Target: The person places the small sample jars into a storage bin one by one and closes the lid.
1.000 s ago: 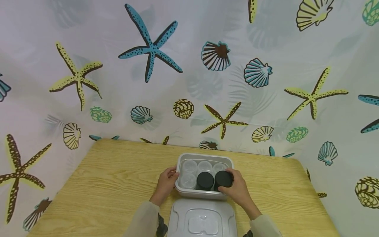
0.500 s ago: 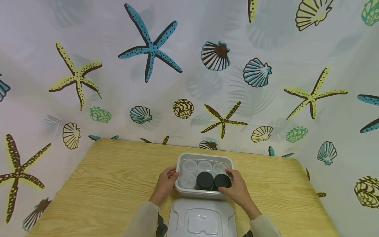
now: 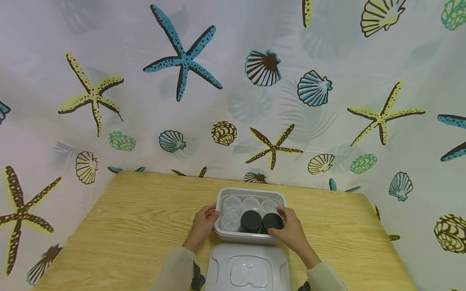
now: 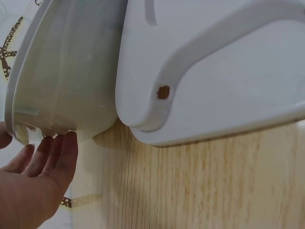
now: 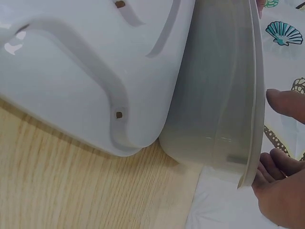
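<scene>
In the head view a light grey plastic box [image 3: 242, 236] stands on the table. It holds several clear round cups [image 3: 232, 205] and two black cylindrical containers. The left black container [image 3: 251, 220] sits in the front middle; the right black container [image 3: 272, 222] is in the front right corner. My left hand [image 3: 201, 227] grips the box's left end, its fingers [image 4: 66, 152] against the outer wall in the left wrist view. My right hand [image 3: 292, 233] holds the right black container between thumb and fingers, reaching over the rim; the box wall hides that container in the right wrist view.
A light grey lid [image 3: 249, 275] lies flat in front of the box, close against it, between the forearms. The wood-grain table [image 3: 153, 218] extends to both sides. Behind it hangs a white curtain [image 3: 233, 105] printed with starfish and shells.
The right black container has gone down slightly into its corner, with my right hand still around it. My left hand stays on the box's left end.
</scene>
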### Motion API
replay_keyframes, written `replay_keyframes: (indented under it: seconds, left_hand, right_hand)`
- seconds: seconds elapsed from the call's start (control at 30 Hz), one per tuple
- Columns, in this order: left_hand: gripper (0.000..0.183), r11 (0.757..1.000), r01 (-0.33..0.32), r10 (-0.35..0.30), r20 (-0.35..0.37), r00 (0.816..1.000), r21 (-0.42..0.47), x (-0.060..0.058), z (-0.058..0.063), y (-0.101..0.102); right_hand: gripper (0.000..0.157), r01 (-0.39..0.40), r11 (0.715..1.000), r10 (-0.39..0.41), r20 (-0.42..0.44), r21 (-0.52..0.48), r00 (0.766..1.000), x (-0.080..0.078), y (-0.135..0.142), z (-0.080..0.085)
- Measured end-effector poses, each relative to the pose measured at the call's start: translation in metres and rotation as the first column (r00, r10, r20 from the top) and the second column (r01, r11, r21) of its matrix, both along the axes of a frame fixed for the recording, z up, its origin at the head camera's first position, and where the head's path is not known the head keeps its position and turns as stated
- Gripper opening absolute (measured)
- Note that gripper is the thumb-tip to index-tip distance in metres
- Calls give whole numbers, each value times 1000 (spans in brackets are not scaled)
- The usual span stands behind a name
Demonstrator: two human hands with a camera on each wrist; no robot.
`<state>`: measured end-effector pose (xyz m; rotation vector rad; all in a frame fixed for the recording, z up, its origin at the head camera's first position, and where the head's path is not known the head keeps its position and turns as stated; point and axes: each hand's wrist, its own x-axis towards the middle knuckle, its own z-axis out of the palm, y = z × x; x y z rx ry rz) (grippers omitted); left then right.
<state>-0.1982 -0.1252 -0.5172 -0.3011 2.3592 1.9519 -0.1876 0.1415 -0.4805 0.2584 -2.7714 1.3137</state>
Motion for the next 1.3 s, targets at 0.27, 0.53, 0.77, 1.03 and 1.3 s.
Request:
replay_keyframes:
  seconds: [0.27, 0.53, 0.77, 1.03, 1.3]
  left_hand:
    - [38, 1000, -12, 12, 4, 1000, -7, -2, -3, 1]
    - [35, 999, -35, 35, -13, 999, -1, 0, -3, 2]
    - [36, 999, -33, 33, 3, 999, 10, 1, -4, 0]
    - [36, 995, -49, 47, 22, 999, 86, 2, -2, -1]
    - [37, 992, -56, 53, 29, 998, 117, 5, 1, -6]
  right_hand:
    - [65, 0, 1000, 0, 4, 0, 1000, -1, 1, 3]
    - [64, 6, 1000, -5, 18, -26, 1000, -2, 5, 6]
    - [65, 18, 999, -17, 35, -35, 999, -3, 8, 7]
    - [64, 41, 998, -38, 48, -55, 998, -1, 11, 11]
    - [62, 49, 997, -46, 54, -62, 997, 1, 17, 14]
